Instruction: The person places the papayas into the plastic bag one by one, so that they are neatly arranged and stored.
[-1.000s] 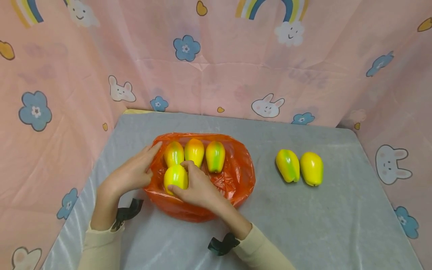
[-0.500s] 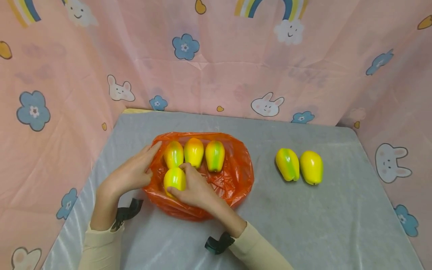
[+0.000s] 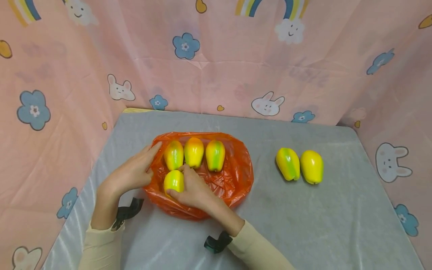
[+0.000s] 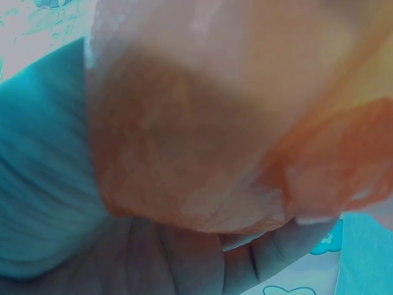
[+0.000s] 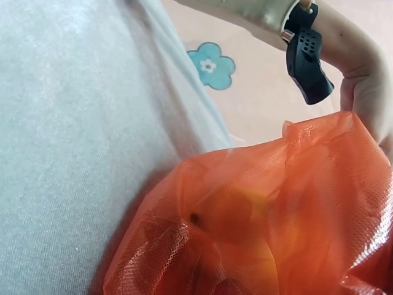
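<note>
Just inside the left part of a red plastic bag, my right hand grips a yellow-green papaya between thumb and fingers. Behind it, three more papayas stand in a row in the bag: a left one, a middle one and a right one. My left hand holds the bag's left rim, its index finger stretched along the edge. The left wrist view shows thin film across that palm. In the right wrist view the bag's wall hides my right hand.
Two loose papayas, one with a green stripe and one mostly yellow, lie side by side on the grey cloth-covered table, right of the bag. A pink patterned curtain encloses the table's back and sides.
My right hand has moved slightly down and left with the papaya, lowering it deeper into the bag. The left hand has kept its place at the rim.
</note>
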Available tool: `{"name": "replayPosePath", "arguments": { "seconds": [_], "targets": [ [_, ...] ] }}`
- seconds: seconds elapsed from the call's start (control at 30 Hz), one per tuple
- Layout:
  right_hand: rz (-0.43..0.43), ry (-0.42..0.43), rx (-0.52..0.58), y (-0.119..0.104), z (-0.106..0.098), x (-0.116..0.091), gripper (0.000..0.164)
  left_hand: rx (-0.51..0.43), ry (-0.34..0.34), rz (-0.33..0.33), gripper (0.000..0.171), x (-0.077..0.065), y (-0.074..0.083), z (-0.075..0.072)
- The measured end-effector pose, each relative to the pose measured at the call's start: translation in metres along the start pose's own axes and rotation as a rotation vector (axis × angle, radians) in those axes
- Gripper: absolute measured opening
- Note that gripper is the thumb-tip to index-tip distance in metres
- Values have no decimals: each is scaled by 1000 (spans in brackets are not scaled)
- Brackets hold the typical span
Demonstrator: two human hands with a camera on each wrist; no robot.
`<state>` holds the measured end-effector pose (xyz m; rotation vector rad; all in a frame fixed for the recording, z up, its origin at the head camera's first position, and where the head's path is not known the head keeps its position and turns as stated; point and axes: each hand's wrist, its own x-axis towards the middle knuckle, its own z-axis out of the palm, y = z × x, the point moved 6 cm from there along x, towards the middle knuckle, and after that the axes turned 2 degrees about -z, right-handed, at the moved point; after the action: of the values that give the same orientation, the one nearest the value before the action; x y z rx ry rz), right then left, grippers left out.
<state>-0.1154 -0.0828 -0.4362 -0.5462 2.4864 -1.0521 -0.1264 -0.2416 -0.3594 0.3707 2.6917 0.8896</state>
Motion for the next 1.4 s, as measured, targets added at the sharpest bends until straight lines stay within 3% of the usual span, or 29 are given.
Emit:
{"name": "replayPosePath", "arguments": {
  "seconds": [0.57, 0.93, 1.4],
  "targets": [
    [14, -11, -48, 0, -6, -4, 86, 46, -8, -9, 88, 0, -2, 1],
    [-4, 12, -2, 1, -34, -19, 77, 38, -20, -35, 89, 0, -7, 2],
    [-88, 116, 23, 5, -78, -43, 67, 21, -21, -49, 88, -1, -6, 0]
  ]
}}
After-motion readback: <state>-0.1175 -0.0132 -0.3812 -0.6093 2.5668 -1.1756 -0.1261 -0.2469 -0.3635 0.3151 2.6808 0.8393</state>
